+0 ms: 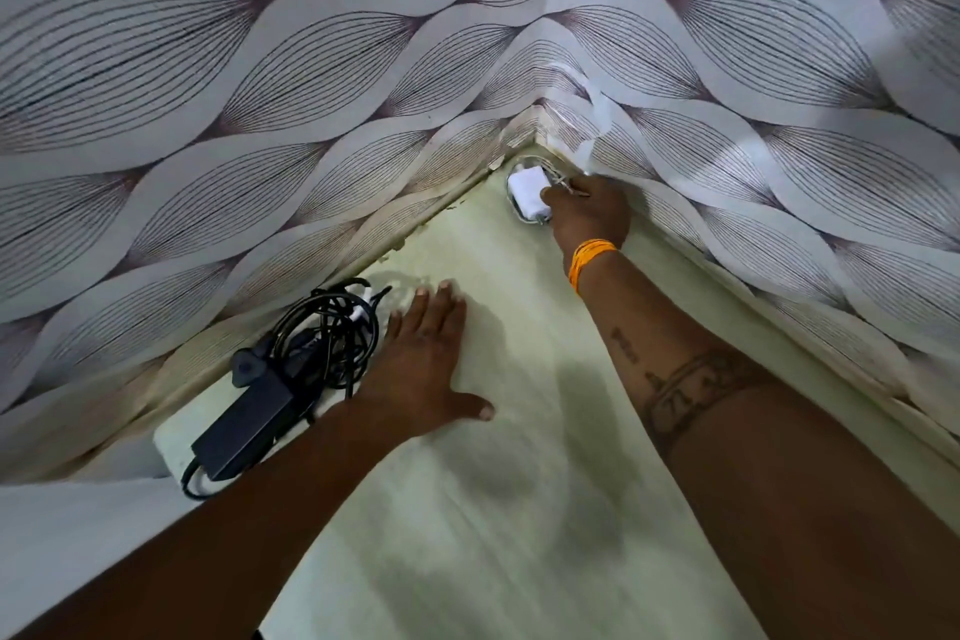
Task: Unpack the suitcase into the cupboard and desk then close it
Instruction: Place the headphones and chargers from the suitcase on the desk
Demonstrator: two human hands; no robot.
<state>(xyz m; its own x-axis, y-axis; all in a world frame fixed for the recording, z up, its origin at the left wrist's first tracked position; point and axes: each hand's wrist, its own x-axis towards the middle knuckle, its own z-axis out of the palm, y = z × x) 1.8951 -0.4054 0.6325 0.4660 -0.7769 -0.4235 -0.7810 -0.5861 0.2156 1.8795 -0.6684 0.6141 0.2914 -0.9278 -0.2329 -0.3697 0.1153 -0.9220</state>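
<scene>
A pale green desk top (519,457) fills the lower middle of the head view and runs into a wall corner. My right hand (589,213) reaches into that corner and grips a small white charger (525,192) with its thin white cable, which lies on the desk. My left hand (423,369) rests flat on the desk, fingers straight and spread. Just left of it lies a black power adapter (244,424) with a tangled black cable (327,338). The suitcase and the cupboard are out of view.
Two walls with grey leaf-pattern wallpaper (311,94) meet at the far corner and enclose the desk on the left and right. A strip of wallpaper (597,120) peels loose above the corner. A white surface (62,535) lies at the lower left.
</scene>
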